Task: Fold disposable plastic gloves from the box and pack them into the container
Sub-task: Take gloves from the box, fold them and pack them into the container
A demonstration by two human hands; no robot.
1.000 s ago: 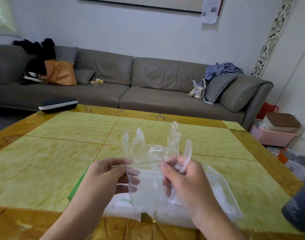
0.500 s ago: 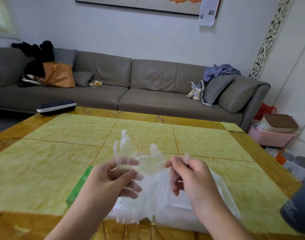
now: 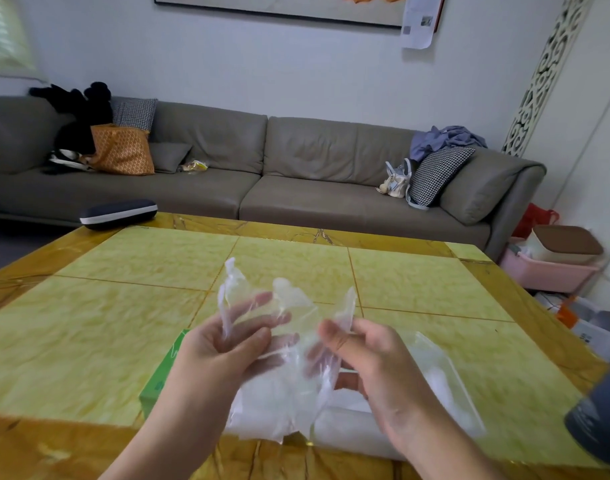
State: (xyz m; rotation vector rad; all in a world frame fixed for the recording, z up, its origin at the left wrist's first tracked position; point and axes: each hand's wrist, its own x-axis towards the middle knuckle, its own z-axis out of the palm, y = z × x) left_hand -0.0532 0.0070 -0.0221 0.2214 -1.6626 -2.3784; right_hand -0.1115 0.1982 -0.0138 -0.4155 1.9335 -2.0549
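Folding now: our left hand [image 3: 224, 344] and right hand [image 3: 369, 355] pinch the glove [image 3: 289, 341], its fingers lower than a second ago.

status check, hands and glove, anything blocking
Left hand and right hand both pinch the clear glove, held above the table. Container below right hand. Nothing blocking.

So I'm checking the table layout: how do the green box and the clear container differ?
The green box is opaque and sits under the left hand; the clear container is see-through and lies under the right hand. The box is mostly hidden; more of the container shows. Both rest on the yellow table.
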